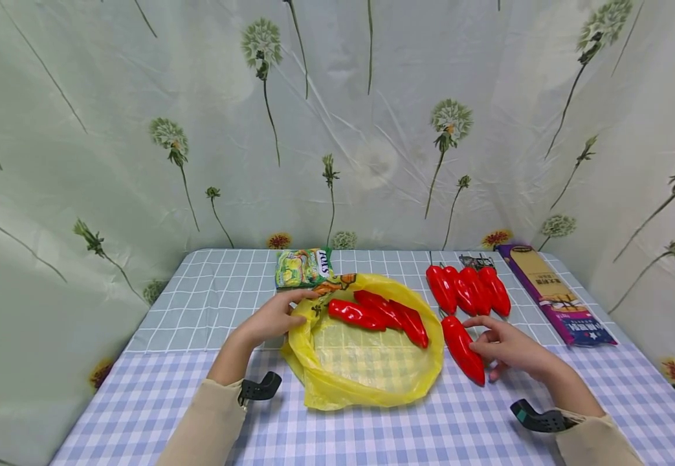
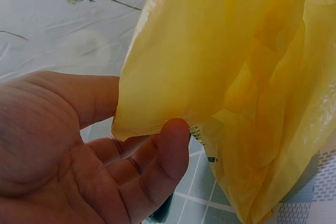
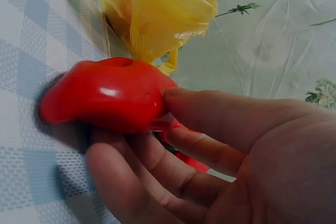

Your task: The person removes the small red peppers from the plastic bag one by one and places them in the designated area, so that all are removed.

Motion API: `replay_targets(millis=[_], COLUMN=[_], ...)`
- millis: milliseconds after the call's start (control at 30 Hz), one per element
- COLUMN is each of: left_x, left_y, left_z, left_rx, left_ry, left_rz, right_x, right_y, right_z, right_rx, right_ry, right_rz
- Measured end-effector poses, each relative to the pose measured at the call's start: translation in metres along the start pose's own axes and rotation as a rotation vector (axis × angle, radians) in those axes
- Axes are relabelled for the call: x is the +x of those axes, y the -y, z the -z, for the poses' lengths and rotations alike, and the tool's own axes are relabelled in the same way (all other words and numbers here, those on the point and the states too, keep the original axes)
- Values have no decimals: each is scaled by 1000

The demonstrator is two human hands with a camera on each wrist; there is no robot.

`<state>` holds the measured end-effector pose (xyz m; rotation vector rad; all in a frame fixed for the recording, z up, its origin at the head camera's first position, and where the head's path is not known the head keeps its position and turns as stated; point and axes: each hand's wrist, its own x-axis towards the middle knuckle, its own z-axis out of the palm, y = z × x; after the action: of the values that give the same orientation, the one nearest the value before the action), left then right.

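Note:
A yellow plastic bag (image 1: 366, 388) lies open on the checked table (image 1: 197, 298), with red peppers (image 1: 357, 315) inside near its far rim. My left hand (image 1: 305, 299) pinches the bag's left rim; the left wrist view shows the yellow film (image 2: 220, 51) between thumb and fingers of that hand (image 2: 147, 135). Right of the bag, my right hand (image 1: 485, 340) grips a red pepper (image 1: 462, 346) that lies on the cloth. In the right wrist view the thumb sits on top of this pepper (image 3: 100, 95), the fingers of that hand (image 3: 152, 129) curl under it, and the bag (image 3: 152, 9) lies behind.
Three more red peppers (image 1: 468, 290) lie side by side behind my right hand. A green and yellow snack packet (image 1: 302, 266) sits behind the bag. A long purple box (image 1: 553, 294) lies along the right edge. A flower-print curtain (image 1: 372, 129) closes off the back and sides.

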<state>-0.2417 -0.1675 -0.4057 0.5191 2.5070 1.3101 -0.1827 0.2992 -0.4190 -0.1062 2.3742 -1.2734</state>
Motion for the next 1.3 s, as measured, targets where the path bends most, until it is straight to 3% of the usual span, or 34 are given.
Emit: replay_targets(millis=[167,500,633,833,967,1067,1300], left_x=[-1,-1,-2,-4,-5,-6,-8], left_y=[0,2,4,4,3,3,3], left_z=[1,3,4,6,8,10,9], left_rx=[-23,-43,-31,-19,1,44,80], left_ry=[15,23,36,69,100,113,97], left_rz=[-6,-7,-14,-24,-67,-97,-65], right_x=[1,9,12,17,23,28,48], right_y=[5,44,62,81,91,99,111], right_z=[-2,-15,-23,-41,-55,-64,-85], right_rx=[-100,-328,-345,-319,-301,-290,-293], right_ry=[-66,-382,-440,-429,-389,-335,-146], right_rz=[30,213,288,378,439,482,539])
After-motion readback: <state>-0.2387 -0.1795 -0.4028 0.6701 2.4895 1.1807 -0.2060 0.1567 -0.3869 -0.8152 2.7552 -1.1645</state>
